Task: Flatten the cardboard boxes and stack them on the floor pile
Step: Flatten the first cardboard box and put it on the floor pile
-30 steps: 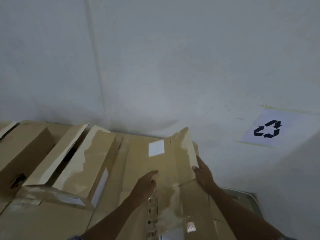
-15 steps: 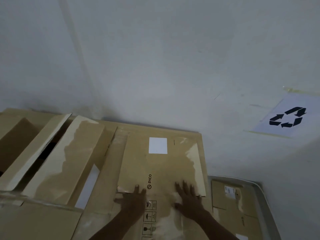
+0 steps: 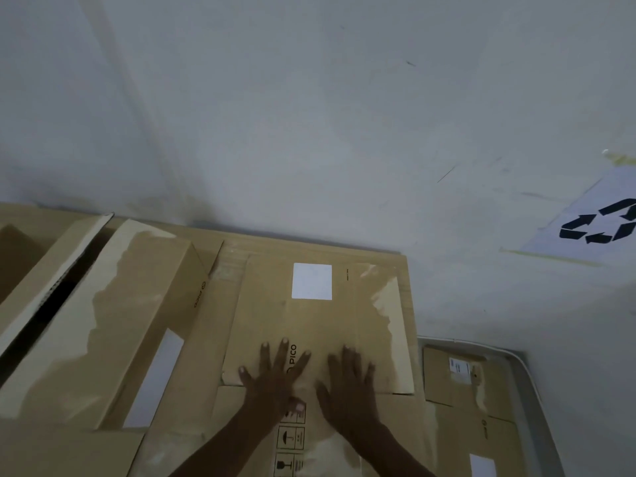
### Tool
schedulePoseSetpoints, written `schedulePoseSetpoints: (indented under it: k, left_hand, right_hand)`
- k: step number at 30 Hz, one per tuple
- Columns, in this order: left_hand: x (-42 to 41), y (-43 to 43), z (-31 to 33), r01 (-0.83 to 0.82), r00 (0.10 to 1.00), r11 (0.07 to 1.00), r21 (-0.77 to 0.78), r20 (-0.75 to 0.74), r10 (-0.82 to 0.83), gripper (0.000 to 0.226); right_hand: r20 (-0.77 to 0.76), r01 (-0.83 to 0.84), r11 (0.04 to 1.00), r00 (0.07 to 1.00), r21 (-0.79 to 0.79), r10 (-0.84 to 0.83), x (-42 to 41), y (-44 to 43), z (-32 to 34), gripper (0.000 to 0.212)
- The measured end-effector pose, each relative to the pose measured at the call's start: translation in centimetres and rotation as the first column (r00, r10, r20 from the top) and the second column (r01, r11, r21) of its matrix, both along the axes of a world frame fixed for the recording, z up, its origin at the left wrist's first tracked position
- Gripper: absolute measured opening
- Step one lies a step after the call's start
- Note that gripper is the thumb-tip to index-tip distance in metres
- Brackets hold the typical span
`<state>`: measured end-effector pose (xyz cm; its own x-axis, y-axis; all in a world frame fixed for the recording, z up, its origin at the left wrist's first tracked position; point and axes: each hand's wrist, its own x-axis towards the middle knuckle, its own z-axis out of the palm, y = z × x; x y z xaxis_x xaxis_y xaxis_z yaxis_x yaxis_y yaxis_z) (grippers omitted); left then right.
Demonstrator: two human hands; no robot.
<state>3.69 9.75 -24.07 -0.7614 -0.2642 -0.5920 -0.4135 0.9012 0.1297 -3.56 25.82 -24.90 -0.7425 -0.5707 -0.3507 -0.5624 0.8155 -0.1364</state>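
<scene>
From the head view, the person leans over a flattened box [image 3: 320, 321] that lies on a wider sheet of cardboard [image 3: 409, 304] against the wall [image 3: 309, 115]. Both hands press down on the near edge of the box, side by side but not touching. The left hand [image 3: 275, 376] has its fingers spread flat, partly covering the printed "PICO" mark. The right hand [image 3: 347, 383] lies palm down just beside it, fingers also spread; neither grips anything. A white label [image 3: 311, 281] sits near the far edge of the box, well apart from the hands. Pale torn patches run along the box's right edge.

At the left stands an unflattened box [image 3: 113, 325], tilted, with an open flap [image 3: 48, 270] rising beside it and a dark gap between them. Handling symbols [image 3: 290, 438] are printed on the cardboard between the forearms.

At the right, lower down, flat cardboard pieces [image 3: 461, 380] lie inside a grey tray [image 3: 530, 390]; I cannot tell what the tray rests on. A sheet with a recycling sign [image 3: 599, 225] is taped to the wall above it.
</scene>
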Motion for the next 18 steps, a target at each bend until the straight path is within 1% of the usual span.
schedulePoseSetpoints:
  k: [1,2,4,6,8,11,13,15,17,18]
  left_hand:
    - [-0.4,-0.1,0.0,-0.003,1.0,1.0,-0.005,-0.011,0.003,0.108]
    - [-0.8,-0.3,0.1,0.011,0.999,1.0,-0.029,-0.036,-0.012,0.106]
    - [-1.1,-1.4,0.2,0.059,0.987,0.991,-0.12,-0.143,-0.076,0.087]
    - [-0.5,-2.4,-1.2,0.051,0.975,0.993,-0.106,-0.21,-0.073,0.074]
    - [0.0,-2.1,-2.8,0.039,0.937,0.988,-0.15,-0.337,-0.089,0.062]
    - [-1.6,-1.5,-3.1,-0.013,0.889,0.984,-0.175,-0.453,-0.068,0.052]
    - [-3.8,-2.4,-3.0,-0.049,0.878,0.982,-0.181,-0.476,-0.044,0.042]
    - [-6.0,-3.6,-3.8,-0.068,0.854,0.98,-0.186,-0.519,-0.039,0.044]
    - [-7.4,-4.2,-4.4,-0.083,0.843,0.98,-0.182,-0.537,-0.028,0.057]
    - [-7.8,-4.1,-4.3,-0.099,0.838,0.981,-0.167,-0.546,-0.009,0.065]
  right_hand:
    - [-0.009,0.001,1.0,1.0,-0.025,-0.001,0.0,-0.2,-0.3,0.072]
    - [-0.01,-0.015,1.0,1.0,-0.026,0.014,0.2,-0.2,-0.9,0.074]
    - [-0.063,-0.046,0.998,0.997,-0.049,0.043,0.5,-0.2,-1.8,0.072]
    - [-0.071,-0.069,0.994,0.995,-0.082,0.063,-0.2,-1.1,-2.2,0.062]
    - [-0.122,-0.081,0.99,0.99,-0.119,0.067,-2.7,-2.0,-2.3,0.053]
    - [-0.174,-0.02,0.99,0.985,-0.139,-0.004,-6.4,-3.3,-2.5,0.068]
    - [-0.166,-0.004,0.989,0.986,-0.147,-0.021,-6.8,-3.7,-3.1,0.072]
    - [-0.134,-0.009,0.987,0.991,-0.163,-0.013,-7.0,-4.1,-3.3,0.065]
    - [-0.162,-0.001,0.985,0.986,-0.172,-0.027,-9.2,-5.1,-3.4,0.056]
    - [-0.187,0.014,0.985,0.981,-0.174,-0.047,-11.0,-5.9,-3.3,0.056]
